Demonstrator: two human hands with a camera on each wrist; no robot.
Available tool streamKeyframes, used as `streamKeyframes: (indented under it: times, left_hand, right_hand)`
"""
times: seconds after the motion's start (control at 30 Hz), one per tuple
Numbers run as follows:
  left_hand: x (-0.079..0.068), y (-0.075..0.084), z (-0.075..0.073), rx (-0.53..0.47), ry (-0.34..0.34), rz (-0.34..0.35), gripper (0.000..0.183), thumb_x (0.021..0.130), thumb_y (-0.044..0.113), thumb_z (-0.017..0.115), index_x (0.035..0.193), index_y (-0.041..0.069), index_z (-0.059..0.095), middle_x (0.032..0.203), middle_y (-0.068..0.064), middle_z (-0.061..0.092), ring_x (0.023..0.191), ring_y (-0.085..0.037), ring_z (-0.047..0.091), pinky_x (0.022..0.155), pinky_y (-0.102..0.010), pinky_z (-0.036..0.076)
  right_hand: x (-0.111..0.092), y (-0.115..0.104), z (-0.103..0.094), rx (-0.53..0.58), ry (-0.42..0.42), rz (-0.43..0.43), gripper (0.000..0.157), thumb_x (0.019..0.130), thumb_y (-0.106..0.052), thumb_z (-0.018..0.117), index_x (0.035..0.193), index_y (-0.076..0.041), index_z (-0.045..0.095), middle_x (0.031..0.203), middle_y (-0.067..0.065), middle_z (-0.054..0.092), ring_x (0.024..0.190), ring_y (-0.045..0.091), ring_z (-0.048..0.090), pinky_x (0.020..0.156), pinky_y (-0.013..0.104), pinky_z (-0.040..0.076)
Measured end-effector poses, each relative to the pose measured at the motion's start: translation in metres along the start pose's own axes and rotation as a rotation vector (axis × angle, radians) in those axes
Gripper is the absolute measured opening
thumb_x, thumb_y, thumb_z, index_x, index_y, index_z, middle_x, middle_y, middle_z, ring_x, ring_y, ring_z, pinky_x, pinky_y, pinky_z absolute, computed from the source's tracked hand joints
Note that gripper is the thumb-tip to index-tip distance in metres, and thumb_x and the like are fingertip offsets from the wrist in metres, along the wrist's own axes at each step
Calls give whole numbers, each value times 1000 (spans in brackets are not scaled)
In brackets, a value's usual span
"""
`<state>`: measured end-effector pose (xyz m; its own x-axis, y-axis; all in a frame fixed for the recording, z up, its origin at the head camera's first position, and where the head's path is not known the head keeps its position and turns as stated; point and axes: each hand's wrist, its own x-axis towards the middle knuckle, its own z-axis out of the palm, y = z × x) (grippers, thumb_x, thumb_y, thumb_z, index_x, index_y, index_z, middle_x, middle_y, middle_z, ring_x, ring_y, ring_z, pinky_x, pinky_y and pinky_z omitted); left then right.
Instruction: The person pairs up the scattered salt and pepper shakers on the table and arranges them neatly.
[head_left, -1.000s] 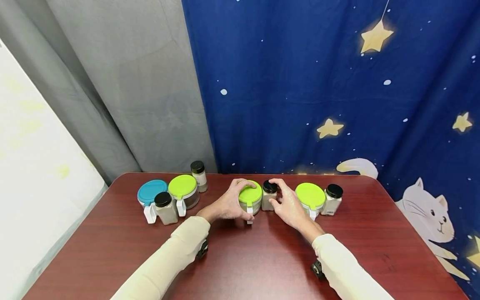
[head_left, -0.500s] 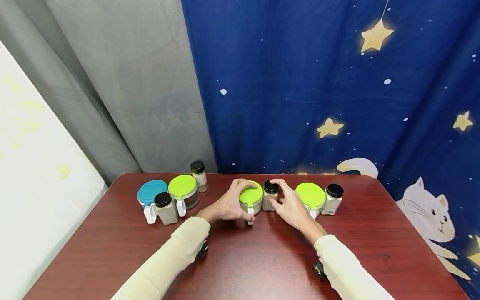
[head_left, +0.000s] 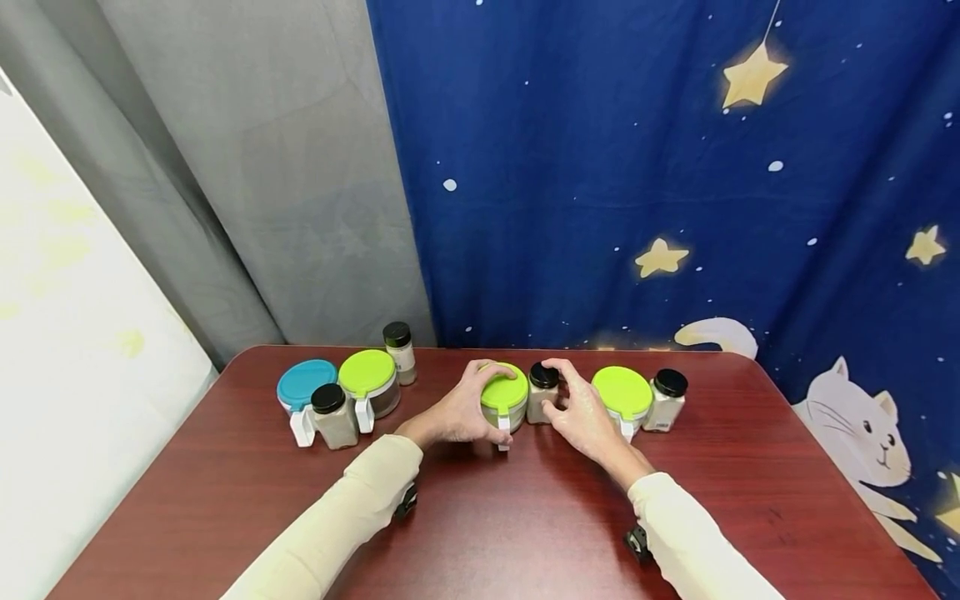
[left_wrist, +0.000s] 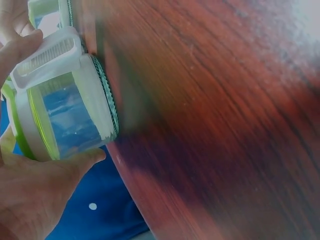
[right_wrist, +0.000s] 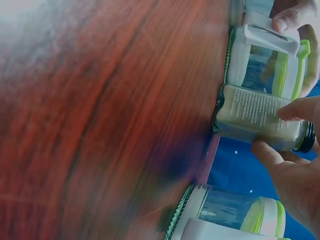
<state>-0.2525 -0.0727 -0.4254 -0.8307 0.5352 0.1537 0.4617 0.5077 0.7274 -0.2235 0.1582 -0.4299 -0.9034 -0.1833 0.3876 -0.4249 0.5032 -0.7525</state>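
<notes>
My left hand [head_left: 463,412] grips a round glass seasoning jar [head_left: 504,418] with a bright green lid, at the middle of the table's far side. Its thumb lies by the white handle [left_wrist: 47,57], its other fingers reaching around the back. Just right of that jar stands a square spice jar [head_left: 538,410] with a black lid. My right hand [head_left: 587,421] holds this one between thumb and fingers. In the right wrist view, printed text covers the spice jar's side [right_wrist: 250,110], and the two jars stand side by side, nearly touching.
To the right stand another green-lidded jar [head_left: 622,390] and a black-lidded jar [head_left: 663,408]. At left are a blue-lidded jar [head_left: 306,383], a green-lidded jar [head_left: 367,373], a square black-lidded jar [head_left: 335,425] and a slim shaker [head_left: 401,357]. Curtains [head_left: 525,208] hang behind the table's far edge.
Both hands keep the same hold. The green-lidded jar and the spice jar have shifted only barely to the right; the other jars stay where they were.
</notes>
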Motion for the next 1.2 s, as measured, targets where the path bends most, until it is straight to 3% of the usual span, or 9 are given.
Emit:
streamKeyframes:
  times: [0.17,0.3,0.4,0.5,0.57,0.67,0.8,0.93,1.2]
  left_hand:
    - [-2,0,1,0,-7,-16,88,62,18,98,137,22,53,145,-11,31,127,-26,41,100,-45,42]
    - [-5,1,0,-4,0,-12,90,62,18,98,139,23,51,149,-14,26,130,-30,41,101,-49,41]
    - [-13,2,-1,-3,32,10,97,63,23,98,145,26,47,159,-14,14,138,-37,34,104,-57,38]
    - [-25,5,-2,-3,59,43,105,64,30,98,151,32,39,164,-10,1,146,-39,24,107,-62,33]
    - [-33,10,-4,2,83,68,109,65,35,97,154,34,34,165,-7,0,148,-34,21,108,-61,32]
    - [-43,19,-9,23,126,95,113,68,36,95,157,33,27,166,-5,4,149,-27,19,110,-58,30]
    - [-63,31,-16,51,180,92,106,76,35,90,158,31,22,166,0,7,149,-20,19,111,-56,31]
    - [-82,39,-21,43,196,97,96,84,30,84,157,30,22,166,3,7,150,-21,18,111,-56,30]
    - [-105,35,-24,46,207,64,90,88,24,81,156,28,23,166,3,9,149,-21,19,110,-56,32]
  right_hand:
    - [-2,1,1,0,10,3,61,84,7,73,138,-7,49,121,18,64,103,27,63,87,42,55]
    - [-5,-4,1,-56,4,6,71,84,2,74,146,-7,41,136,21,57,116,32,60,96,48,50]
    - [-14,-13,-6,-206,38,-61,71,86,-8,73,149,-8,40,151,17,46,130,33,52,102,53,44]
    - [-26,-17,-24,-390,128,-240,56,87,-15,67,140,-4,53,154,13,44,138,33,45,106,55,40]
    - [-31,-15,-39,-501,193,-331,47,86,-16,66,131,-2,61,148,13,52,135,33,48,103,55,42]
    - [-33,-7,-54,-631,202,-339,44,87,-19,68,125,1,65,138,18,59,128,37,52,100,57,44]
    - [-38,5,-59,-774,128,-328,42,86,-20,74,119,5,68,124,23,65,117,41,58,91,54,51]
    - [-43,13,-61,-812,102,-354,35,83,-10,74,113,5,69,120,24,66,113,41,60,81,53,56]
    - [-43,16,-68,-767,45,-324,35,85,-4,71,119,5,68,125,24,64,118,41,58,87,53,54]
